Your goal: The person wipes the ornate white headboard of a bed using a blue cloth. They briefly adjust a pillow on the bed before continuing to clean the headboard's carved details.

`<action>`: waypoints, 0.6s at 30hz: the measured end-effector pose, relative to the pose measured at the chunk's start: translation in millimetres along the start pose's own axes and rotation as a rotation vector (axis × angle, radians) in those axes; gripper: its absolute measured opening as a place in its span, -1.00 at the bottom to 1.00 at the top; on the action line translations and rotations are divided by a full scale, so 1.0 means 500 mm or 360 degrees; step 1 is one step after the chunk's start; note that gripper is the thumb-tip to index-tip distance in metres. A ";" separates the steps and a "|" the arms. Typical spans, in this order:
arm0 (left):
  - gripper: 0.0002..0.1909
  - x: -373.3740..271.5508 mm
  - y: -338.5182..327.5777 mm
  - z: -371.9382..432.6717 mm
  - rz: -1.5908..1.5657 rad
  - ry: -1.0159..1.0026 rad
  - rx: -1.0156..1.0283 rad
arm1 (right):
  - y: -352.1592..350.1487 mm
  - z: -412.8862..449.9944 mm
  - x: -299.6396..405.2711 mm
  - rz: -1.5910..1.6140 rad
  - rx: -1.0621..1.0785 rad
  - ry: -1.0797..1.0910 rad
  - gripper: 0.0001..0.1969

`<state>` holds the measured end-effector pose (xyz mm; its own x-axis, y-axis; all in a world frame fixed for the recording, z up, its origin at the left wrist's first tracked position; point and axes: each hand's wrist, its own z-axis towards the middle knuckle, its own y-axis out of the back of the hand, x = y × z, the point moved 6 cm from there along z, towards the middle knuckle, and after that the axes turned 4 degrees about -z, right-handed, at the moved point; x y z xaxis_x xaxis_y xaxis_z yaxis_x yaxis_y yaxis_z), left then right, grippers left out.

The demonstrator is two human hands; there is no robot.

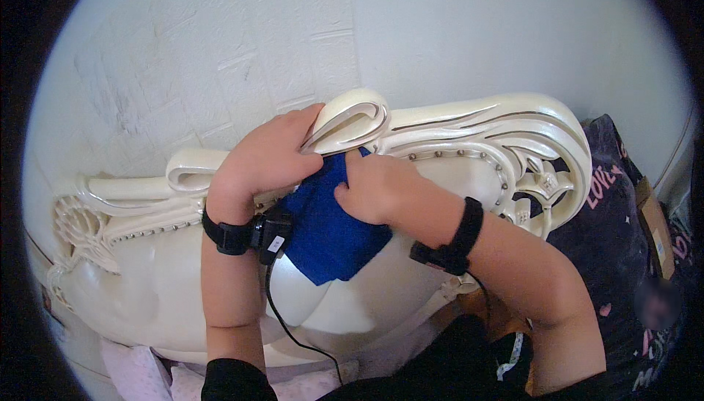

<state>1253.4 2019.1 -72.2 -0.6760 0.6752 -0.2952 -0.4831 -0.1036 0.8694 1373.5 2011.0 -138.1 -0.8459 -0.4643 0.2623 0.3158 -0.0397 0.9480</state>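
A blue cloth [330, 236] hangs from my right hand [379, 186] over the padded front of a cream carved headboard [489, 120]. The fingers of that hand press a fold of the cloth up against the lower edge of the raised scroll [357, 120] on the top rail. My left hand [269, 153] rests on the rail just left of the scroll, with its fingertips against the scroll's side and its thumb beside the cloth's upper edge. Some of the right fingertips are hidden by the cloth.
Behind the headboard stands a white textured wall [247, 43]. Dark printed fabric [599, 225] hangs or lies at the right, beside a cardboard piece [654, 225]. Pale pink pillows [137, 371] lie below the padding. Black wrist straps carry cables [291, 335] across my front.
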 end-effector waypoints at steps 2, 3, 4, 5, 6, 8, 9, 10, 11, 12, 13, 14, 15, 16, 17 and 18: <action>-0.41 0.012 -0.005 0.005 -0.0009 0.0025 0.0044 | -0.004 0.004 -0.002 -0.0027 -0.0016 -0.0015 -0.48; -0.42 0.016 -0.004 0.005 -0.0020 0.0054 0.0076 | -0.002 0.003 -0.001 -0.0064 -0.0028 -0.0023 -0.48; -0.42 0.010 -0.001 0.004 -0.0008 0.0044 0.0085 | 0.000 -0.005 -0.001 -0.0054 -0.0042 -0.0029 -0.48; -0.42 0.004 0.001 -0.001 -0.0082 0.0044 0.0082 | 0.000 -0.017 0.001 -0.0059 -0.0055 -0.0008 -0.46; -0.42 0.000 0.002 -0.005 -0.0154 0.0042 0.0072 | 0.000 -0.028 0.002 -0.0070 -0.0071 0.0017 -0.42; -0.43 -0.005 -0.004 -0.003 -0.0161 0.0054 0.0055 | 0.004 -0.059 -0.001 -0.0103 -0.0077 0.0049 -0.39; -0.43 -0.004 -0.006 -0.003 -0.0186 0.0078 0.0034 | 0.003 -0.077 -0.001 -0.0143 -0.0064 0.0083 -0.34; -0.42 -0.001 -0.005 -0.001 -0.0140 -0.0004 0.0011 | 0.000 -0.090 0.000 -0.0174 -0.0095 0.0094 -0.30; -0.42 -0.001 0.001 -0.002 -0.0135 -0.0005 0.0005 | 0.005 -0.093 0.001 -0.0177 -0.0100 0.0099 -0.30; -0.43 -0.007 0.001 -0.003 -0.0077 0.0043 0.0024 | 0.006 -0.097 0.000 -0.0173 -0.0061 0.0081 -0.30; -0.43 -0.007 0.001 -0.005 -0.0020 0.0092 0.0043 | 0.005 -0.099 0.000 -0.0170 -0.0021 0.0065 -0.30; -0.43 -0.003 0.001 -0.006 -0.0024 0.0101 0.0040 | 0.001 -0.091 -0.001 -0.0172 -0.0013 0.0071 -0.30; -0.44 0.001 0.000 -0.005 0.0025 0.0085 0.0033 | 0.003 -0.077 -0.007 -0.0137 -0.0079 0.0057 -0.33; -0.45 0.005 -0.001 -0.005 0.0075 0.0070 0.0027 | 0.006 -0.062 -0.012 -0.0102 -0.0144 0.0043 -0.36; -0.45 0.011 -0.006 -0.006 0.0067 0.0075 0.0028 | 0.005 -0.048 -0.013 -0.0103 -0.0135 0.0042 -0.36; -0.45 0.015 -0.004 -0.008 0.0047 0.0040 -0.0019 | 0.005 -0.029 -0.011 -0.0133 -0.0107 0.0023 -0.40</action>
<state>1247.0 2021.4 -77.8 -0.7038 0.6533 -0.2792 -0.4692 -0.1323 0.8731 1385.2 2000.4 -139.7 -0.8643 -0.4698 0.1797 0.2729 -0.1379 0.9521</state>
